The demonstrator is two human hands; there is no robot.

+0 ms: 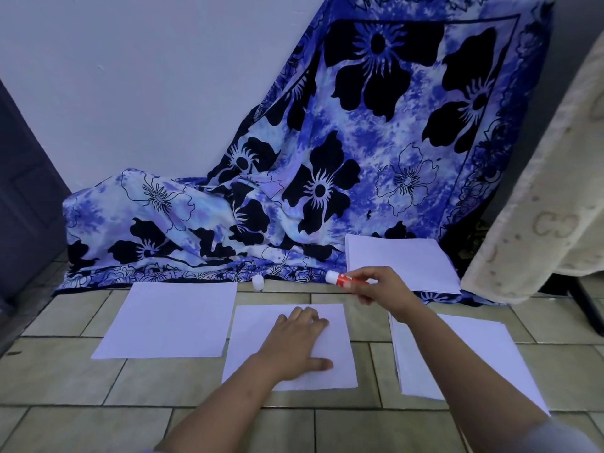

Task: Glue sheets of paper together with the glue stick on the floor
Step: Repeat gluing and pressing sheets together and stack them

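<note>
Left sheet [166, 318]: lies flat and alone on the floor [65, 380], just beside the middle sheet. If it is the partner, a skewed drop onto wet glue would be hard to correct.
Cap [258, 282]: stands loose at the hem of the blue flowered cloth [228, 207], well apart from the stick. A sleeve could knock it away, and the bare glue would likely dry if left uncapped.
Middle sheet [248, 338]: flat on the tiles, straight ahead of the person. A stroke past its edge would put glue on the floor and could stick the paper down.
Left hand [294, 341]: palm down on the middle sheet, fingers spread, thumb out to the right, pinning it. It covers much of the sheet, so strokes may smear the fingers. If it lifts, the paper may slide or wrinkle under the stick.
Glue stick [343, 280]: held in the air beyond the middle sheet's far right corner, touching no paper. Its long axis runs nearly level, left to right across the view. The white end points left, the red barrel runs right into the fingers. It would have to tip downward before it can mark.
Right hand [382, 289]: pinches the barrel's rear part between thumb and fingertips. That is a light hold, which may twist under pressure.
Far stack [402, 259]: rests on the cloth, behind the right hand.
Right stack [421, 377]: lies under the right forearm, which could drag its top sheets.
</note>
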